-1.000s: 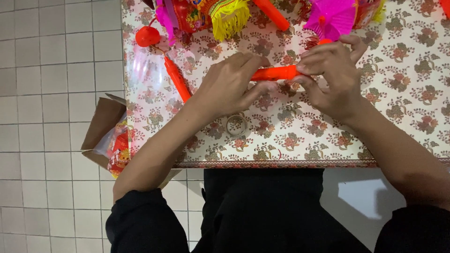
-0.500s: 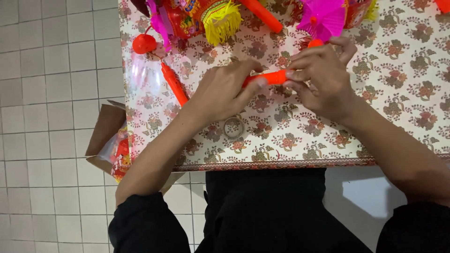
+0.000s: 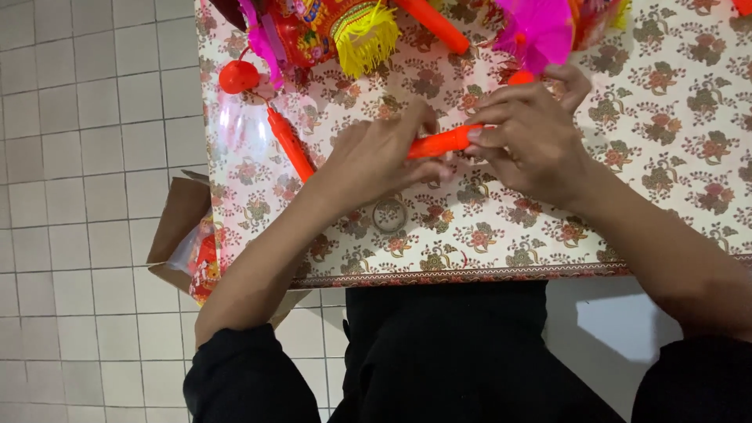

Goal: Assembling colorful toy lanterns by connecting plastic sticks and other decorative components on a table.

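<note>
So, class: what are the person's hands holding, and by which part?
Both hold one orange stick: the left hand grips its left end, the right hand pinches its right end. The middle shows between them.

A single head-worn camera looks almost straight down from close above, taking in the near edge of a floral-covered table [image 3: 674,180], the wearer's dark lap, and tiled floor [image 3: 86,157] at left.

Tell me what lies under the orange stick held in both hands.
Under the orange stick only the floral tablecloth shows. The left hand and right hand cover both its ends, so anything beneath those parts is hidden.
</note>
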